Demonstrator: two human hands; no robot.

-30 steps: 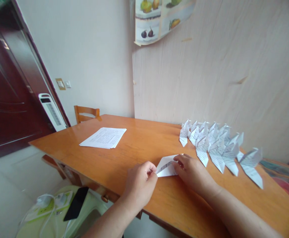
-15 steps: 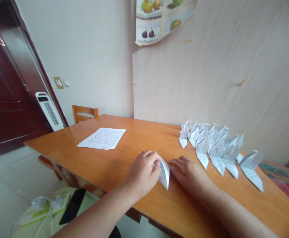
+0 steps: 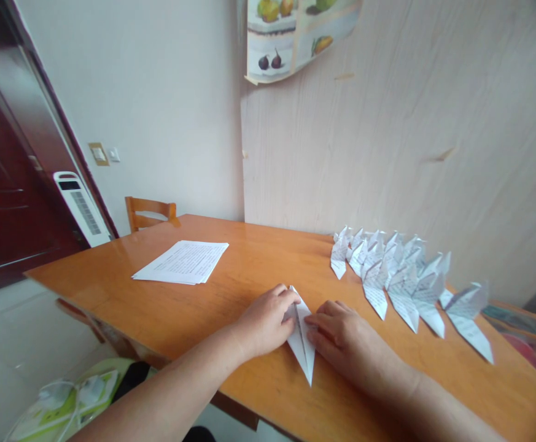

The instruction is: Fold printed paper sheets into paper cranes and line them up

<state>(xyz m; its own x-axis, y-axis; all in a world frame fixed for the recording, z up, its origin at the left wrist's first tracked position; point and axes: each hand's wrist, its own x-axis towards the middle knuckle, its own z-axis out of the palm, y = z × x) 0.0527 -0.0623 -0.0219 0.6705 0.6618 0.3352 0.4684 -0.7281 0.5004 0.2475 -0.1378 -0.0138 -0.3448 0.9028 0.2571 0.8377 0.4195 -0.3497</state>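
Between my hands on the wooden table (image 3: 198, 319) lies a folded sheet of paper (image 3: 303, 353), a long narrow diamond with a crease down its middle. My left hand (image 3: 271, 319) grips its left edge near the upper end, thumb and fingers bent over the paper. From the other side my right hand (image 3: 345, 334) pinches the right edge with curled fingers. The upper tip shows above the fingers, and the lower point lies toward me. To the right stand several folded paper figures (image 3: 403, 285) in rows, made of printed sheets with upright peaks.
A stack of printed paper (image 3: 182, 262) lies on the table's left part. A wooden chair (image 3: 150, 212) stands behind the far left corner. At the lower left, a power strip (image 3: 72, 405) with plugs and cables rests on a pale green stool. A wall (image 3: 387, 141) borders the table's back.
The folded paper now lies flatter, its creased diamond face showing, where before it stood partly raised. My right hand has moved left onto its edge. The view has shifted slightly.
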